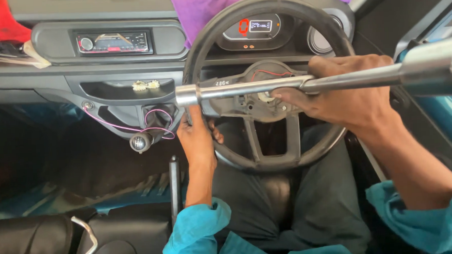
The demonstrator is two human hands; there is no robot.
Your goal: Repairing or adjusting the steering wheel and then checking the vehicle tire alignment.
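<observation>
Steering wheel (268, 160) rim is gripped at nine o'clock by left hand (197, 138); steel bar (295, 83), axis three-to-nine, is clasped by right hand (346, 94), nearer the hub.

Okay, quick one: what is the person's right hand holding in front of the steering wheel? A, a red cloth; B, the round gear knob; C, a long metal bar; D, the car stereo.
C: the right hand is wrapped around a long silver metal bar that crosses the open hub of the steering wheel, while the left hand grips the wheel's lower left rim.
</observation>
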